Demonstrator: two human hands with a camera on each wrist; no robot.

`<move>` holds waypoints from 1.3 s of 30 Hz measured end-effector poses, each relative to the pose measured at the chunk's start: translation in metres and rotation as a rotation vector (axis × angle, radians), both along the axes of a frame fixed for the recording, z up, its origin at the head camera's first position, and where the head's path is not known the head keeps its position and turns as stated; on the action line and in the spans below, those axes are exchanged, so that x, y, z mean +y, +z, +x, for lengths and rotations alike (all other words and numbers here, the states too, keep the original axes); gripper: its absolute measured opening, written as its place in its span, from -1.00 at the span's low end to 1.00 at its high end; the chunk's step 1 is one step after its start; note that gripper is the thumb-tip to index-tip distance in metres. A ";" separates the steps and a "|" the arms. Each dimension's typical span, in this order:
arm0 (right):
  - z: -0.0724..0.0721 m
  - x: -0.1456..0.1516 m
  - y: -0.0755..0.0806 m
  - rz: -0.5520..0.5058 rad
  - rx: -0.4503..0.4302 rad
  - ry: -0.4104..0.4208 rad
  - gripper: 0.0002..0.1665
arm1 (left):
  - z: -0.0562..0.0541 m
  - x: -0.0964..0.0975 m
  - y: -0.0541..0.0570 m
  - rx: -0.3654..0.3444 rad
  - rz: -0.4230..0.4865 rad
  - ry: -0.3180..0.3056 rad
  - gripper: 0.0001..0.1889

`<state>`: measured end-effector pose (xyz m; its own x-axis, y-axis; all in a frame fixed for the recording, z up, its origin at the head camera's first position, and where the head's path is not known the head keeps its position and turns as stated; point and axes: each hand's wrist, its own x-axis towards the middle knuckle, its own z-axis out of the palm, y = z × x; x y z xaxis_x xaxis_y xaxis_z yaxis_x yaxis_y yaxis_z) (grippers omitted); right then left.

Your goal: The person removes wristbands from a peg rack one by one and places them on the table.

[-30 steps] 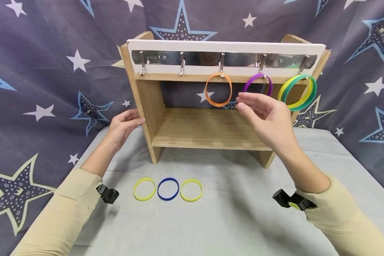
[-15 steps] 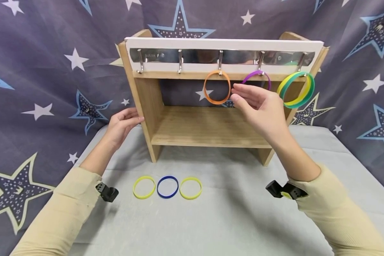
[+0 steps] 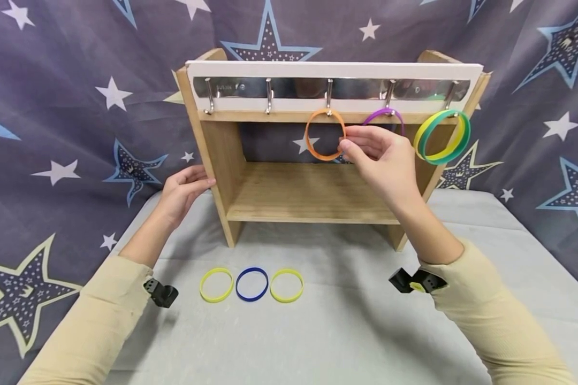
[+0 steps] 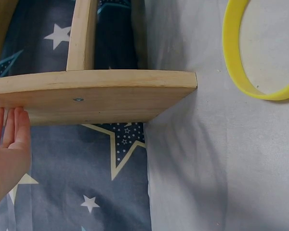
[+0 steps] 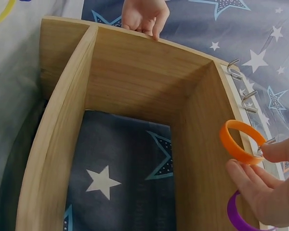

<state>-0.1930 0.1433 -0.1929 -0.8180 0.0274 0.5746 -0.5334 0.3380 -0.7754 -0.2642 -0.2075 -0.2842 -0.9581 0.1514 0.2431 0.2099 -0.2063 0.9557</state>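
Observation:
My right hand (image 3: 385, 163) reaches to the hook rail and pinches the right edge of an orange silicone wristband (image 3: 324, 158), which hangs from the middle hook. In the right wrist view, thumb and fingertips close in on either side of the orange band's edge. A purple wristband (image 5: 233, 214) hangs on the hook to the right, partly hidden behind this hand in the head view. My left hand (image 3: 180, 195) touches the outer left side of the wooden shelf (image 3: 308, 198); its fingers (image 4: 9, 127) lie straight against the panel in the left wrist view.
A yellow and a teal wristband (image 3: 466, 131) share the rightmost hook. The two left hooks (image 3: 268, 96) bear nothing. On the grey cloth before the shelf lie a yellow band (image 3: 202, 286), a blue band (image 3: 238, 289) and another yellow band (image 3: 302, 289) in a row.
My right hand has moved left from in front of the purple wristband to the orange one and now pinches its edge. The left hand stays at the shelf's side.

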 end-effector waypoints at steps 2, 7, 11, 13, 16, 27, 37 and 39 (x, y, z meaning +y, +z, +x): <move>-0.002 0.000 -0.001 -0.017 0.013 0.003 -0.71 | 0.000 0.000 0.000 -0.001 -0.001 0.001 -0.76; -0.005 -0.002 -0.002 -0.064 0.033 0.003 -0.71 | 0.000 0.000 -0.001 -0.006 -0.008 0.006 -0.76; -0.005 -0.002 -0.002 -0.102 0.040 0.014 -0.72 | 0.000 0.000 0.000 -0.007 -0.006 0.005 -0.77; -0.005 -0.003 -0.002 -0.112 0.041 0.020 -0.72 | 0.000 0.000 0.000 -0.007 -0.003 0.005 -0.77; -0.005 -0.003 -0.002 -0.128 0.031 0.031 -0.72 | 0.000 0.000 0.001 -0.008 -0.002 0.006 -0.77; 0.000 -0.004 0.000 -0.197 -0.042 0.049 -0.68 | 0.000 0.000 0.000 -0.018 -0.003 0.002 -0.77; 0.002 -0.004 0.004 -0.335 -0.036 0.114 -0.69 | 0.000 0.000 -0.001 -0.017 -0.007 0.002 -0.78; 0.004 -0.004 0.005 -0.370 -0.030 0.126 -0.70 | 0.000 0.000 -0.001 -0.015 -0.007 0.001 -0.78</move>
<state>-0.1890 0.1396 -0.1881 -0.8445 0.1264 0.5204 -0.5280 -0.0339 -0.8485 -0.2645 -0.2073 -0.2847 -0.9619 0.1516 0.2275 0.1957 -0.1994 0.9602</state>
